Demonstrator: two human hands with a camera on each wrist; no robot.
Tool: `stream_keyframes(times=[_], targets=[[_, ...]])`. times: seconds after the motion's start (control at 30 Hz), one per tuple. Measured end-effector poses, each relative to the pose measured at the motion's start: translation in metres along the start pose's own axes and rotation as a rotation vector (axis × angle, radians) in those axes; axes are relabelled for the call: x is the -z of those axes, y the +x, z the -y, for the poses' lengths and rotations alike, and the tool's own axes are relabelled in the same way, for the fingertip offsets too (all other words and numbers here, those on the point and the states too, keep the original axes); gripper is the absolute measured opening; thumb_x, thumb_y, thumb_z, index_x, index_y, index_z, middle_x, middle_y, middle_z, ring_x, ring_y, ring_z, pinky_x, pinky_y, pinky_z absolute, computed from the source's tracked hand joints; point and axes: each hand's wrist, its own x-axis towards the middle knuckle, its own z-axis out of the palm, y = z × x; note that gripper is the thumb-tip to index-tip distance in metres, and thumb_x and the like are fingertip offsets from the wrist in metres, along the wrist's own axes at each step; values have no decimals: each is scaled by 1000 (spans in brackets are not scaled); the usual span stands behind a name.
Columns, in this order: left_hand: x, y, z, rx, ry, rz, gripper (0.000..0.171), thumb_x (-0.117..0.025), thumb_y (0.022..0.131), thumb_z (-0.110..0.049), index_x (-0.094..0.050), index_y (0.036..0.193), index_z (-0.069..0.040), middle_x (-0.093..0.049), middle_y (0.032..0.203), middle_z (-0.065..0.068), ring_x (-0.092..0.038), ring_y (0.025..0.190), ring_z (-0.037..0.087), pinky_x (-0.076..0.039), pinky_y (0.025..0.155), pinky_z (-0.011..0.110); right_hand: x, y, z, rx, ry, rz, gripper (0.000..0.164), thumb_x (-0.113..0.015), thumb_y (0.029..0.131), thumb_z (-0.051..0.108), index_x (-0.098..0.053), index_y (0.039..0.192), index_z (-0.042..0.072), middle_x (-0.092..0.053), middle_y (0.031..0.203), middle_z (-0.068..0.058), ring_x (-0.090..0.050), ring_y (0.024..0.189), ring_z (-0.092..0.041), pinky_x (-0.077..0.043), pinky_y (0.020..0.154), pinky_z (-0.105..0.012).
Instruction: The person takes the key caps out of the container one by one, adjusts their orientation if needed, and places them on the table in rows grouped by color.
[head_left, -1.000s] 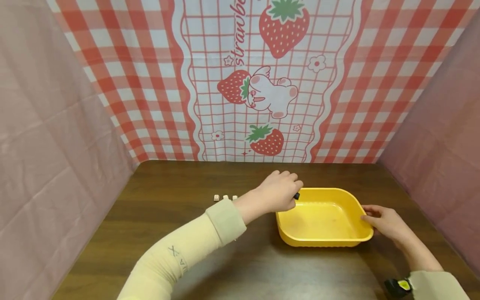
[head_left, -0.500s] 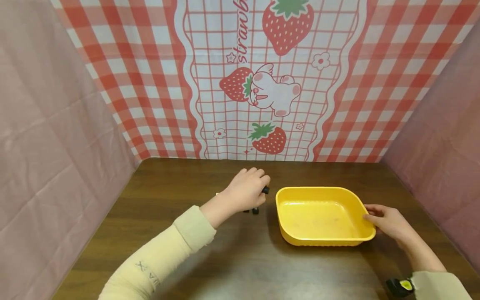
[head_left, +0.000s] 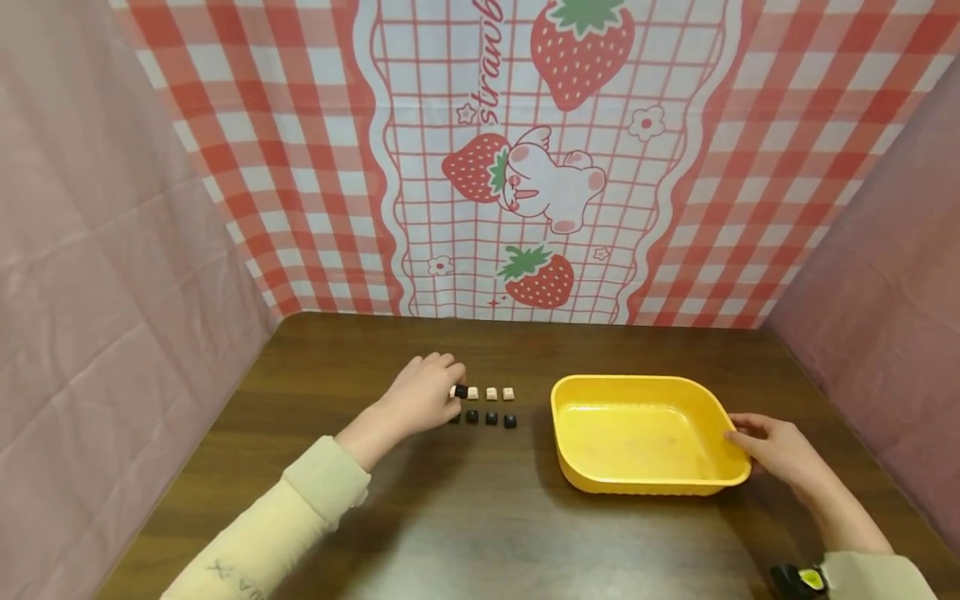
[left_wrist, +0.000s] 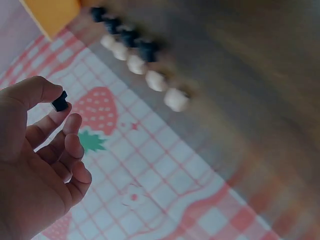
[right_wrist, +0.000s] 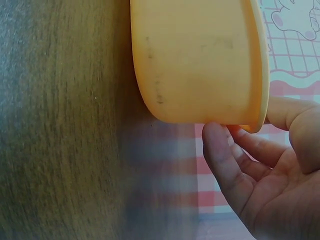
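My left hand [head_left: 420, 396] pinches a small black keycap [left_wrist: 60, 101] between thumb and forefinger, raised over the left end of two short rows. One row holds several cream keycaps [head_left: 491, 393]; the other, closer to me, holds several black keycaps [head_left: 491, 417]. The hand hides part of both rows in the head view. To their right stands a yellow plastic tub [head_left: 652, 485], with nothing inside it. My right hand [head_left: 783, 448] grips the tub's right end, thumb at the rim and fingertips against the outer wall, as the right wrist view shows.
The dark wooden table [head_left: 450, 533] ends at a strawberry-printed checked cloth [head_left: 555, 208] hanging behind it. Pink cloths [head_left: 127, 250] hang on both sides. A black wrist device [head_left: 798, 581] sits by the right sleeve.
My left hand has moved left from the tub's near-left rim to the keycap rows, still pinching the black keycap. The rows have come into view. My right hand stays at the tub.
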Motion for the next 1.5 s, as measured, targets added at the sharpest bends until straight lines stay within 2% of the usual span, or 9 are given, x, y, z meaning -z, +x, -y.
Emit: stream_keyframes(times=[0.23, 0.43, 0.6, 0.83, 1.13, 1.37, 1.5], targets=[[-20, -15, 19, 12, -2, -11, 16, -70, 74, -18, -62, 87, -14, -56, 81, -1, -53, 74, 19, -41, 62, 35, 2, -6, -2, -14, 9, 2, 57, -53, 95, 27, -41, 129, -18, -60, 107, -29, -57, 67, -9, -52, 59, -30], [-36, -18, 27, 68, -39, 65, 17, -70, 75, -20, -63, 89, -13, -57, 82, 0, -55, 75, 20, -44, 65, 38, 2, -8, -5, -26, 6, -4, 58, -53, 95, 27, -41, 129, -18, -60, 108, -29, -57, 69, -8, -52, 59, -29], [-46, -18, 31, 84, -40, 123, 18, -71, 76, -21, -62, 88, -12, -59, 84, 2, -57, 76, 22, -45, 65, 40, 2, -8, -4, -14, 2, -16, 56, -53, 95, 27, -42, 128, -17, -61, 105, -26, -55, 65, -8, -50, 58, -28], [-56, -17, 38, 105, -44, 156, 18, -72, 76, -22, -63, 88, -12, -60, 85, 2, -57, 76, 22, -45, 65, 39, 2, -8, 0, -10, 7, -16, 57, -54, 95, 28, -43, 129, -17, -61, 108, -29, -57, 67, -8, -51, 58, -29], [-58, -16, 42, 136, -66, 180, 17, -72, 75, -20, -64, 88, -12, -61, 88, 3, -59, 82, 25, -47, 70, 43, 7, -11, 9, 4, 42, -43, 54, -53, 96, 26, -42, 130, -14, -59, 110, -32, -62, 70, -10, -55, 61, -33], [-52, -14, 43, 126, -58, 184, 18, -72, 77, -23, -62, 88, -12, -58, 85, 1, -56, 79, 22, -45, 69, 41, 16, -13, 23, 83, -172, -159, 46, -53, 95, 26, -51, 124, -10, -62, 106, -31, -66, 67, -20, -52, 55, -26], [-43, -12, 42, 111, -32, 139, 19, -72, 78, -25, -60, 87, -14, -55, 80, -1, -53, 74, 19, -43, 65, 37, 24, -11, 39, 172, -262, -264, 39, -59, 92, 25, -58, 116, -5, -66, 98, -25, -63, 71, -23, -49, 58, -32]])
